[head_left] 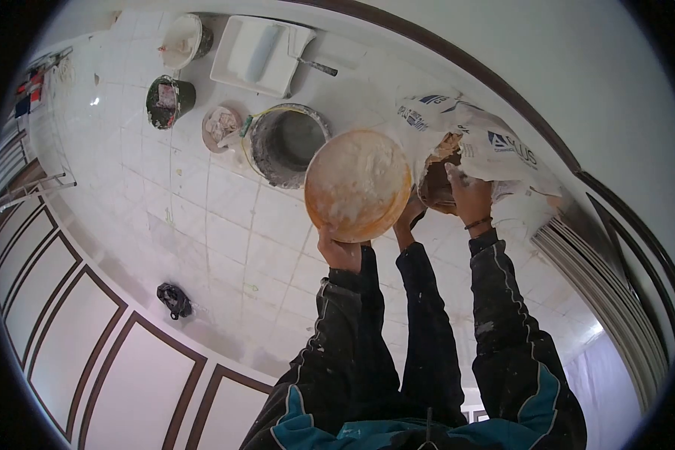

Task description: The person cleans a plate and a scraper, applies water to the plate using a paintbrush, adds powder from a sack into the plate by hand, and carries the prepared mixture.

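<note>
My left hand [340,251] is closed on the near rim of a round orange basin [398,211], whose inside is coated with white powder. The basin is held up beside a grey-crusted bucket [266,154], partly overlapping it in view. On the right, my right hand [470,198] grips the torn edge of a white printed paper sack [487,142]. The sack lies tilted with its brown opening facing me; its contents are hidden in shadow. My fingertips reach just inside that opening.
A paint tray [232,56] with a roller [262,54] lies at the back. Nearby stand a dark green bucket [184,96], a white bucket [180,45] and a small pinkish tub [222,126]. A black plastic bag [174,300] sits on the tiled floor [217,217].
</note>
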The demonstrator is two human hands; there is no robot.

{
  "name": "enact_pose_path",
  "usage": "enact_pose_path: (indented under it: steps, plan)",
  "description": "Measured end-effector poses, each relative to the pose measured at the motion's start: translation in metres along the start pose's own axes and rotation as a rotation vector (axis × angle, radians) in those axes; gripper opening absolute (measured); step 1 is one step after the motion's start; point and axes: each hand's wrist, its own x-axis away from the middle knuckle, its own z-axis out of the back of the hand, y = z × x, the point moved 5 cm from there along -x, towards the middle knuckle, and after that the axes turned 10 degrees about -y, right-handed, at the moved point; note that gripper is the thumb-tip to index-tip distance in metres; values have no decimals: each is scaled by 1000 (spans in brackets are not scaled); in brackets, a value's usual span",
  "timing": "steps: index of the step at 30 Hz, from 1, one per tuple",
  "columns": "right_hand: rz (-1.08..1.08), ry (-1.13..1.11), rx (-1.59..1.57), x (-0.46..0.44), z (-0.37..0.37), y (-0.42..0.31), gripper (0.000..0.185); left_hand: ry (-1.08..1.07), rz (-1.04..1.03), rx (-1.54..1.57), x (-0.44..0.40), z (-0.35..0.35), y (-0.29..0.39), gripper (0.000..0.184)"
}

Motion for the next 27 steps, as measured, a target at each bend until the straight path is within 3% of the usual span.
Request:
enact_pose_path:
  steps: [2,6,8,11,15,19,27]
  plan:
    - [113,58,-23,0,7,-10,30,41,-57,-67,4,-5,0,48]
    - [101,-5,-56,-2,6,-6,27,9,-11,-30,7,-7,-8,51]
    - [179,-39,97,-3,-2,4,32,56,-22,39,9,-10,-11,55]
    - [131,-204,178,-9,-21,24,41,29,-37,117,14,-21,-13,57]
    - [96,-219,162,-9,-25,18,43,31,-91,-13,26,-34,-10,50]
    - [219,-252,508,-24,-42,7,44,60,-58,29,29,-25,-14,51]
    - [162,-396,423,-48,-87,7,45,92,-67,28,36,-17,-19,50]
